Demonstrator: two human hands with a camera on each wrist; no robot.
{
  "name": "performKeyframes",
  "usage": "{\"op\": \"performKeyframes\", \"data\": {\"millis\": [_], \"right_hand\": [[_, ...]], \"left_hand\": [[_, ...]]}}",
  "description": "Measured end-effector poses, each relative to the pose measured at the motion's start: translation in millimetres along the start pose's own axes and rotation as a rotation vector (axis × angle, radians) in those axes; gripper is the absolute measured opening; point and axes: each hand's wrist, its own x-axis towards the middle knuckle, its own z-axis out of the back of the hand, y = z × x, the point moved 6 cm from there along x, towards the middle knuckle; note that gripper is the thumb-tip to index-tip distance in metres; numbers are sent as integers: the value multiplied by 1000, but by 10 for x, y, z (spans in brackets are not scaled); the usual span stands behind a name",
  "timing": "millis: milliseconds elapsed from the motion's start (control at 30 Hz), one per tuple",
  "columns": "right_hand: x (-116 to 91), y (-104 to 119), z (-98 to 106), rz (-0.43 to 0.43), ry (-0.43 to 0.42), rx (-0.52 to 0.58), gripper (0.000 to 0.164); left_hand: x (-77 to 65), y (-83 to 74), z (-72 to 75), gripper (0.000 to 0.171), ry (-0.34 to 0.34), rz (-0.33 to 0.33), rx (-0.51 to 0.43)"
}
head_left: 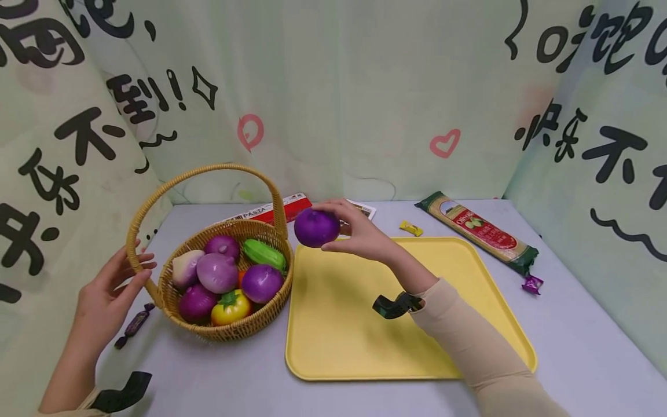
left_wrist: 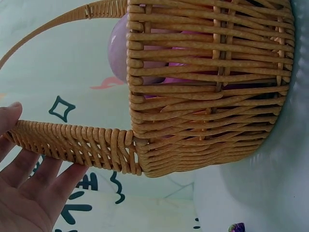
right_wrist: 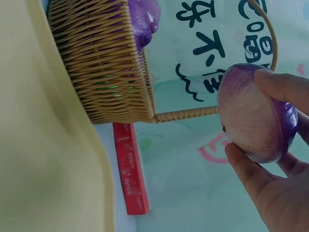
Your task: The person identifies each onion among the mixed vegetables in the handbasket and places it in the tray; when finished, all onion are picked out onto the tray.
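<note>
My right hand (head_left: 359,231) grips a purple onion (head_left: 316,227) between thumb and fingers, above the back left corner of the yellow tray (head_left: 375,359). In the right wrist view, the onion (right_wrist: 253,113) shows a paler side. At the left, my left hand (head_left: 112,289) holds the handle (head_left: 136,231) of a wicker basket (head_left: 234,331), thumb on one side and fingers on the other. The basket stands on the table and contains several purple onions (head_left: 217,273), a whitish-purple vegetable (head_left: 186,269), a green cucumber-like vegetable (head_left: 264,255) and a yellow one with a green top (head_left: 231,308).
Behind the basket lies a red and white pasta box (head_left: 292,207). A long noodle packet (head_left: 476,231) lies right of the tray, near a purple wrapped candy (head_left: 532,284). A yellow candy (head_left: 411,228) sits behind the tray; a dark wrapped candy (head_left: 135,325) lies left of the basket. Printed curtains surround the table.
</note>
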Motion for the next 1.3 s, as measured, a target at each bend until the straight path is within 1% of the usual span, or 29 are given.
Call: {"op": "performKeyframes", "data": {"millis": [133, 267, 400, 567, 667, 933, 1100, 1300], "right_hand": [[-26, -112, 0, -4, -15, 31, 69], [-45, -263, -7, -30, -32, 45, 68], [-74, -435, -28, -79, -51, 46, 67], [-118, -676, -86, -154, -42, 65, 65], [-144, -799, -115, -185, -38, 68, 65], [-187, -1008, -117, -238, -41, 44, 67], [-206, -1124, -134, -273, -26, 41, 68], [-211, -1198, -176, -264, 21, 55, 66]], "left_hand": [[3, 6, 0, 54, -1, 6, 4], [2, 6, -1, 54, 0, 11, 7], [-5, 8, -3, 55, 3, 12, 7], [-9, 16, -10, 55, 7, 22, 6], [-10, 23, -13, 55, 8, 27, 6], [-6, 23, -13, 56, 5, 28, 3], [-9, 29, -13, 56, 8, 32, 1], [-7, 20, -15, 56, 7, 30, 0]]}}
